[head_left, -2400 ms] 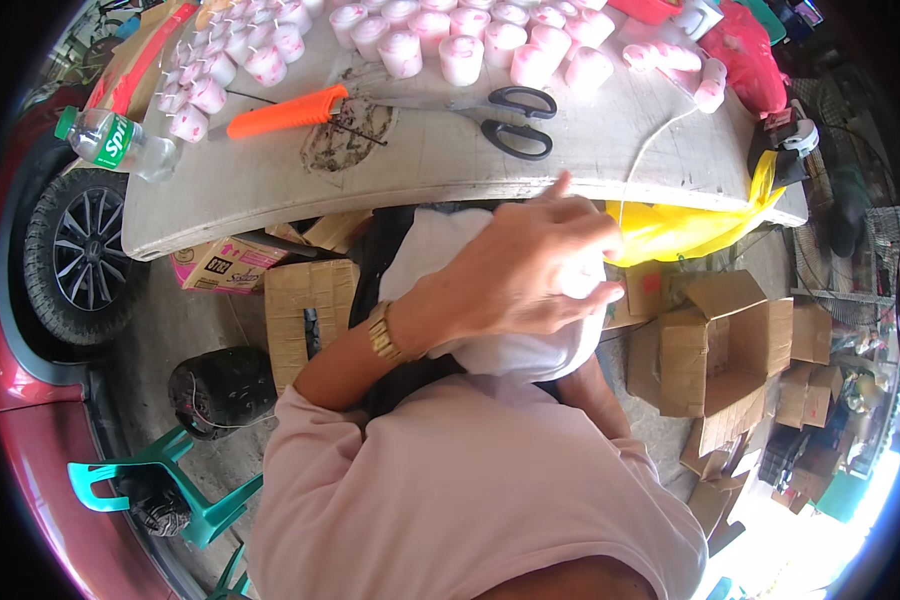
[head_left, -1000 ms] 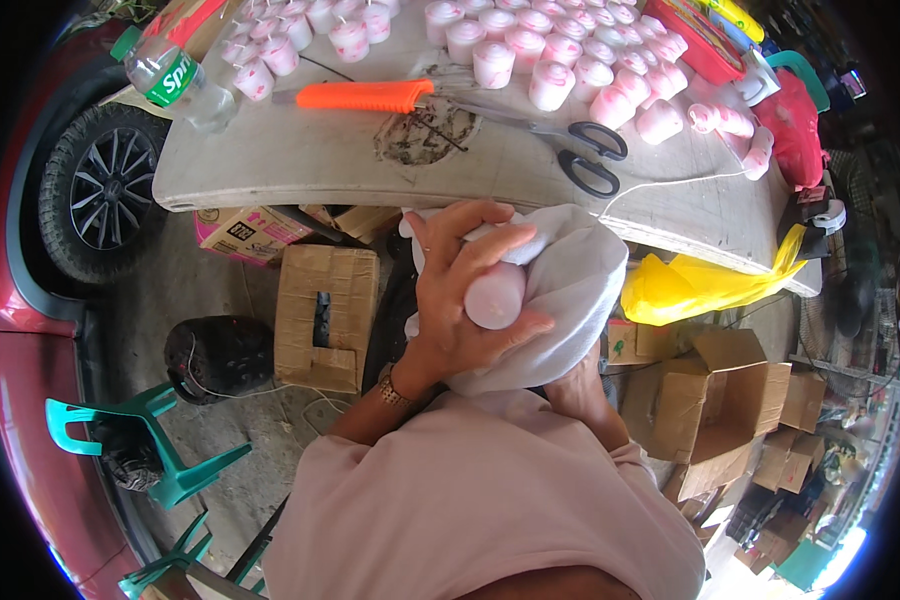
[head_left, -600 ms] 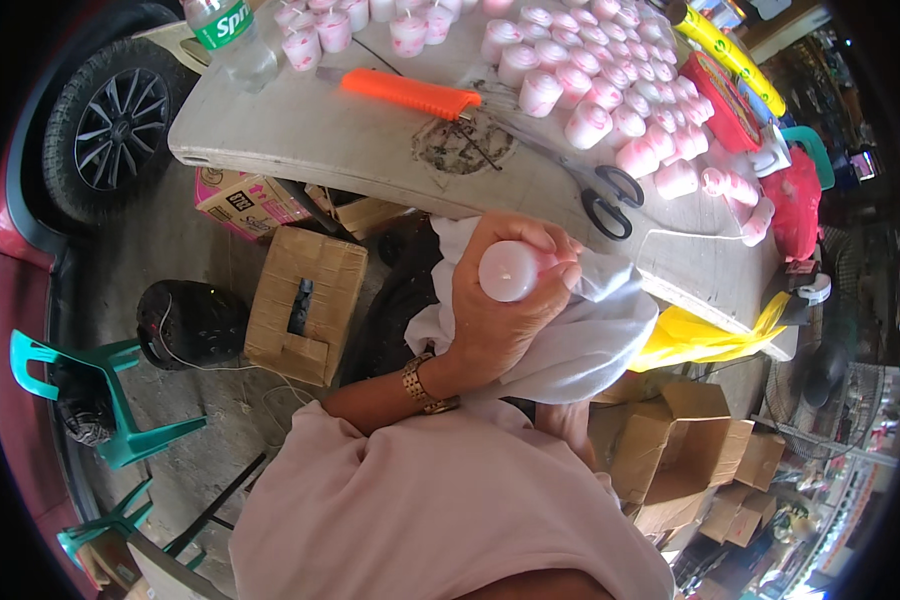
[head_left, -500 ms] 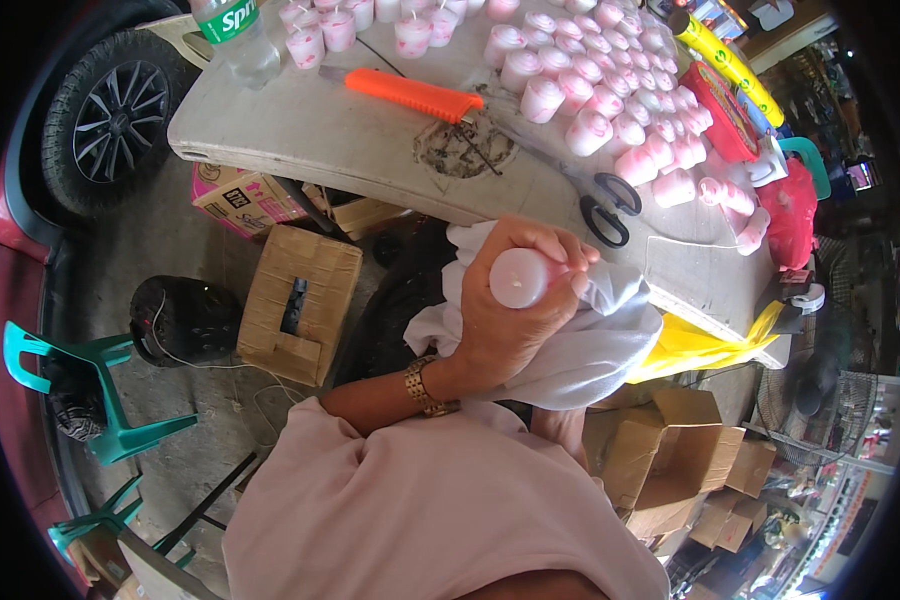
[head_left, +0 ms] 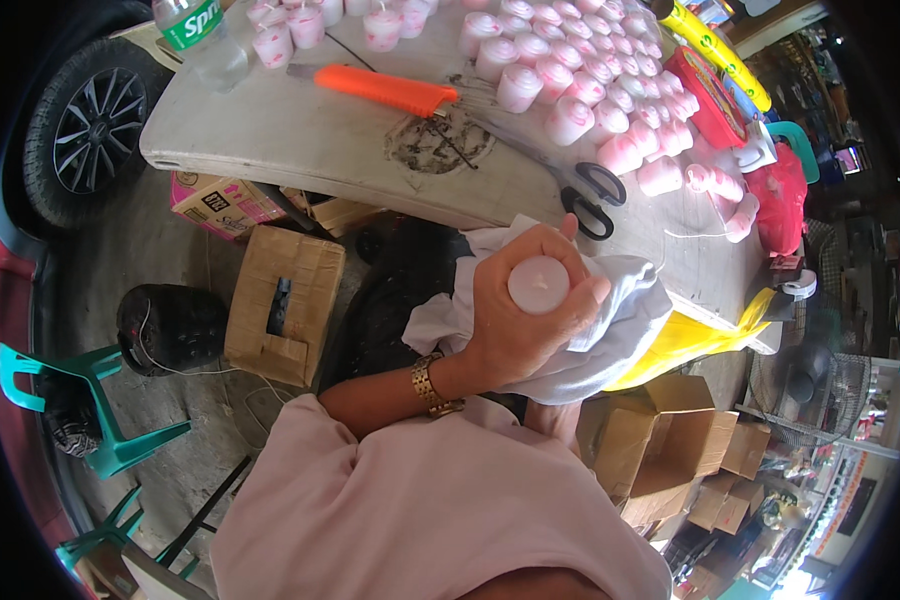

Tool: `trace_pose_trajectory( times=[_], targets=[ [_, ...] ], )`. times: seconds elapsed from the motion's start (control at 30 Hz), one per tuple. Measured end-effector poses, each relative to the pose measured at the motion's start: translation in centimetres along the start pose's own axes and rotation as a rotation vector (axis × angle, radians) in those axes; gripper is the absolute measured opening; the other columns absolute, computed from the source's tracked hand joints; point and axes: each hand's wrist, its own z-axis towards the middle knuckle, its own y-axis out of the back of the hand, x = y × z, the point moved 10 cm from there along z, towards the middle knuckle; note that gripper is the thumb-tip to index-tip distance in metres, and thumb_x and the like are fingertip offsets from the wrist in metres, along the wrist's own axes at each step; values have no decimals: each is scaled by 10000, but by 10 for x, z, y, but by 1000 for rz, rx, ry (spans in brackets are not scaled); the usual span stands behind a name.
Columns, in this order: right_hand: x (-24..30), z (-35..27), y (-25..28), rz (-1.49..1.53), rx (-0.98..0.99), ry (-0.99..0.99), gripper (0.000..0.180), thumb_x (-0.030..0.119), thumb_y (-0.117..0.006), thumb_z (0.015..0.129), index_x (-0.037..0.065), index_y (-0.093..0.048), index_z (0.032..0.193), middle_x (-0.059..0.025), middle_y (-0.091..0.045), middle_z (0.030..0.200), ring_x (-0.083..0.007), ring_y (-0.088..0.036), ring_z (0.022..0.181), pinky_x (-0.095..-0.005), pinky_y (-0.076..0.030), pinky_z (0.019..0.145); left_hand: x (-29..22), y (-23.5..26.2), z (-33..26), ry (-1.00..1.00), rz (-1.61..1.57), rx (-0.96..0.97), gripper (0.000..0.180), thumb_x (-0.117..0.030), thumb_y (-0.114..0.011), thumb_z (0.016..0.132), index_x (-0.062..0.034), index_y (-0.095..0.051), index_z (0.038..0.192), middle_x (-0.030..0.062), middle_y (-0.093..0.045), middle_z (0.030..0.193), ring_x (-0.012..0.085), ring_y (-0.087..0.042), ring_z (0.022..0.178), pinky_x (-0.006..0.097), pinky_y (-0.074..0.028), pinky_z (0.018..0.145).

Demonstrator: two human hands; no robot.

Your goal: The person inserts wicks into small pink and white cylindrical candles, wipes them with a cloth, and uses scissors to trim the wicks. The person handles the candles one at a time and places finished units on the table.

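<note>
My left hand point(head_left: 515, 315), with a gold watch point(head_left: 433, 385) at its wrist, is wrapped round a pale candle point(head_left: 538, 286). The candle's round end and small wick face up at me. A white cloth point(head_left: 615, 310) is bunched behind and below that hand. My right hand is covered by the cloth; only its wrist point(head_left: 553, 420) shows beneath, so its fingers are hidden. On the table, black-handled scissors point(head_left: 592, 200) lie just beyond my left hand. An orange utility knife point(head_left: 385, 90) lies farther off to the left.
Many pink-and-white candles point(head_left: 570, 120) crowd the far side of the table point(head_left: 270, 140). A plastic bottle point(head_left: 205, 40) stands at far left. Yellow plastic point(head_left: 670, 350) hangs at the right edge. Cardboard boxes point(head_left: 285, 305) and a green chair point(head_left: 105, 400) stand on the floor.
My left thumb and fingertips have spread apart around the candle, whose end now faces up more squarely. The whole view has shifted, so the table things appear farther left.
</note>
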Motion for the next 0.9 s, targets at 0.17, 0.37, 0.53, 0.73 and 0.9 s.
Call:
trace_pose_trajectory(
  times=[0.17,0.37,0.53,0.73,0.9],
  targets=[
    [4,2,6,-4,-11,5,477,263,-619,913,75,-469,1325,-107,-552,1256,-223,-519,1188,-367,-443,981,-2,-10,3,-34,6,49,169,41,-671,792,-58,-544,739,-8,-574,652,38,-538,579,482,-297,1132],
    [9,2,11,-12,-23,14,468,273,-624,908,72,-486,1307,-107,-563,1239,-227,-528,1176,-371,-445,975,5,-13,4,-4,37,51,166,49,-678,786,-43,-558,718,-9,-566,630,37,-518,558,476,-320,1124],
    [12,1,15,-22,-32,23,460,281,-628,904,70,-501,1293,-107,-572,1226,-231,-536,1167,-373,-447,970,8,-15,4,-1,63,57,162,43,-689,781,-32,-565,709,1,-571,632,39,-527,581,464,-341,1114],
    [13,0,19,-29,-39,23,452,290,-633,900,67,-518,1275,-107,-583,1209,-235,-545,1155,-377,-450,965,11,-15,4,35,101,81,158,38,-699,775,-24,-574,700,9,-573,647,39,-526,593,453,-354,1108],
    [12,0,21,-37,-47,24,446,298,-637,896,64,-532,1261,-107,-592,1195,-239,-552,1146,-380,-452,960,13,-16,5,49,112,98,157,33,-704,772,-21,-580,691,13,-579,667,39,-528,614,450,-364,1103]
  ],
)
